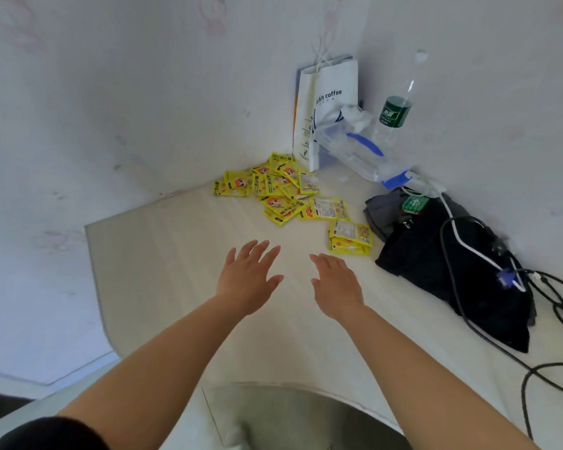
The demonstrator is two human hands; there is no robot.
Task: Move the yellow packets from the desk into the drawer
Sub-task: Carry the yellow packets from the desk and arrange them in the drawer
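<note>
Several yellow packets (pixel 278 190) lie in a loose heap at the desk's far corner, against the wall. A smaller stack of yellow packets (pixel 350 238) sits apart to the right, beside a black cloth. My left hand (pixel 247 280) and my right hand (pixel 337 285) are both stretched out over the pale desk (pixel 163 254), fingers straight and spread, holding nothing. They hover short of the packets, with bare desk between. An open drawer (pixel 293 417) shows at the desk's near edge, below my arms; its inside looks grey and its contents are not visible.
A white paper coffee bag (pixel 329 102) stands in the corner behind the heap. A clear plastic container (pixel 355 151) and a water bottle (pixel 397 108) are beside it. A black cloth (pixel 436 264) with cables (pixel 553 306) lies at right.
</note>
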